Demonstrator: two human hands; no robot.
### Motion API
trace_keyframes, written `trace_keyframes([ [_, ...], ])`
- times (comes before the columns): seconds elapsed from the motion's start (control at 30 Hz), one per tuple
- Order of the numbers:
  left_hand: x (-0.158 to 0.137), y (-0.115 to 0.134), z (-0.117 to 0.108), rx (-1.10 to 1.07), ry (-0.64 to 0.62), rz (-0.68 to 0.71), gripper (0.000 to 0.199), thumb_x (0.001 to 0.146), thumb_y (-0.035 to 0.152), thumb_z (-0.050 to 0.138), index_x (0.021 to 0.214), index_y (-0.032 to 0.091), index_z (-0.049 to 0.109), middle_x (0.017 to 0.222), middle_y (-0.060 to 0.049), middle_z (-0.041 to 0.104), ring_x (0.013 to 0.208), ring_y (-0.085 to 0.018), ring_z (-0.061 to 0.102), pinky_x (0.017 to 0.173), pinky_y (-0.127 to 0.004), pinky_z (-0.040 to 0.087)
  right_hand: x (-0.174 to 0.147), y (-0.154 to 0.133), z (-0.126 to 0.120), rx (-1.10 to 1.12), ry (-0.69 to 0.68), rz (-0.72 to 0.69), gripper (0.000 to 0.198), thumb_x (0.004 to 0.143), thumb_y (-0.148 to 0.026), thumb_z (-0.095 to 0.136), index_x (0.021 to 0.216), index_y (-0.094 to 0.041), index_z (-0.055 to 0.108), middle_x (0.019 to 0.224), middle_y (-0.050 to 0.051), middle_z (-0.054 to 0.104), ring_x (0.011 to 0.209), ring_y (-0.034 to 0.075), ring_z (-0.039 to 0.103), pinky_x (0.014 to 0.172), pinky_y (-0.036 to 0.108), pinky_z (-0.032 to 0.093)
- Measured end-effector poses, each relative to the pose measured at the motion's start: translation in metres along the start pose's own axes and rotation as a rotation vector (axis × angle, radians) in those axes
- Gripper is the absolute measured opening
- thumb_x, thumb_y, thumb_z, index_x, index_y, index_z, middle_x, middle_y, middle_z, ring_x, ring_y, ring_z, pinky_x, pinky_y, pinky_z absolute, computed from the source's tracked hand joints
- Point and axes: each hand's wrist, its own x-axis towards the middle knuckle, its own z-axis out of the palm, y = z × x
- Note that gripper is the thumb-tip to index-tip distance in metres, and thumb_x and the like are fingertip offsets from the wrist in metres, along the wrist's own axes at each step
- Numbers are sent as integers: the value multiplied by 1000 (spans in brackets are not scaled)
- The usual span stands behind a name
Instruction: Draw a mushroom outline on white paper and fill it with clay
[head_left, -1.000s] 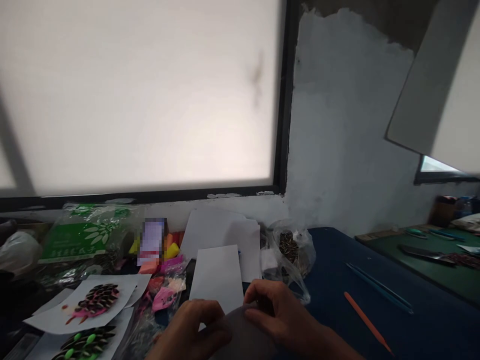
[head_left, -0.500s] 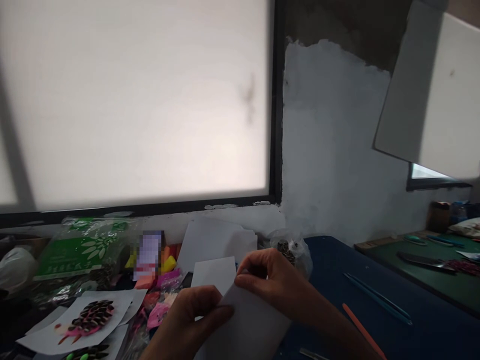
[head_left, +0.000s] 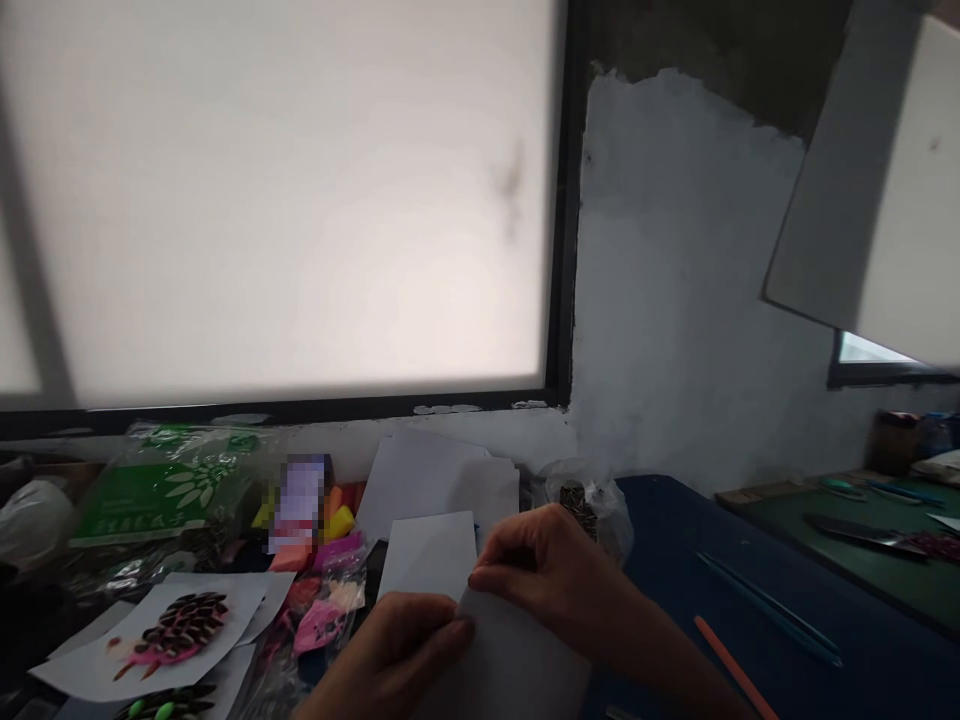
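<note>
Both hands grip a white sheet of paper (head_left: 517, 650) low in the middle of the view. My left hand (head_left: 405, 645) pinches its left edge between thumb and fingers. Just up and to the right, my right hand (head_left: 536, 560) pinches the upper edge with thumb and index fingertip. The two pinches are close together. Part of the sheet is hidden by the hands. Behind them lies another white rectangular sheet (head_left: 431, 550), in front of a stack of white paper (head_left: 424, 475).
To the left are sheets bearing a dark seed-and-pink-clay figure (head_left: 184, 635), a green plastic packet (head_left: 150, 500) and colourful clay packs (head_left: 322, 620). Blue tweezers (head_left: 772, 610) and an orange stick (head_left: 735, 665) lie on the dark blue surface (head_left: 660, 520). A knife (head_left: 855, 532) rests farther right.
My left hand has moved slightly up and right, closer to my right hand, along the paper's edge. The view has shifted a little. Both hands keep their pinch.
</note>
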Motion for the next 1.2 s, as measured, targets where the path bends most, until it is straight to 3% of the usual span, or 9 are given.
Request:
trace_keyframes([
  [0.2, -2, -6, -1, 163, 140, -45, 52, 83, 70, 48, 63, 23, 35, 67, 4, 31, 66, -16, 35, 59, -24, 34, 2, 2, -7, -167, -32, 20, 19, 88, -28, 68, 74, -18, 75, 68, -1, 69, 66, 15, 62, 57, 23, 39],
  [0.33, 2, -12, -1, 131, 80, -49, 50, 85, 68, 46, 64, 23, 35, 66, 5, 31, 63, -15, 33, 56, -24, 32, 7, 7, -4, -226, -60, -4, 24, 92, -22, 62, 69, -17, 67, 65, -2, 63, 64, 14, 57, 57, 24, 36],
  [0.43, 6, -16, -2, 98, 55, -46, 54, 82, 75, 42, 68, 24, 38, 67, 5, 34, 62, -14, 35, 55, -24, 33, 12, 12, 5, -331, 1, -29, 30, 97, -23, 56, 67, -18, 61, 62, -3, 57, 59, 12, 51, 55, 24, 33],
  [0.53, 7, -23, -5, 171, 119, -85, 58, 78, 80, 39, 65, 25, 32, 64, 6, 30, 58, -14, 32, 51, -24, 30, 18, 19, 19, -467, 39, 40, 31, 99, -24, 55, 69, -18, 59, 61, -2, 57, 55, 11, 49, 54, 25, 29],
  [0.67, 1, -40, -5, 289, 186, -126, 49, 81, 70, 38, 64, 25, 32, 64, 6, 30, 58, -14, 31, 52, -25, 27, 15, 37, 43, -504, 12, 113, 26, 98, -21, 54, 73, -16, 62, 66, 3, 62, 59, 15, 53, 55, 27, 27],
  [0.77, -10, -53, 0, 384, 162, -166, 40, 80, 60, 41, 62, 24, 36, 62, 5, 36, 59, -15, 36, 53, -26, 26, -1, 55, 60, -502, -29, 176, 22, 96, -18, 53, 77, -15, 64, 72, 9, 67, 65, 20, 59, 57, 28, 27],
  [0.9, -26, -62, 9, 489, 102, -197, 25, 76, 42, 44, 61, 23, 45, 60, 3, 44, 62, -18, 46, 57, -27, 27, -34, 73, 76, -431, -103, 215, 20, 89, -13, 57, 70, -16, 60, 71, 7, 67, 64, 19, 61, 57, 26, 30],
  [1.03, -35, -65, 11, 543, 64, -218, 19, 75, 34, 45, 60, 22, 46, 60, 3, 50, 62, -18, 52, 56, -25, 30, -58, 84, 88, -304, -52, 224, 25, 95, -17, 49, 70, -19, 53, 67, 1, 62, 61, 15, 57, 55, 24, 32],
  [1.2, -38, -73, 15, 649, 131, -190, 25, 86, 31, 44, 66, 21, 54, 64, 1, 58, 64, -18, 58, 57, -25, 34, -64, 94, 95, -165, 37, 211, 29, 99, -24, 43, 70, -21, 44, 65, -3, 52, 60, 13, 51, 54, 22, 34],
])
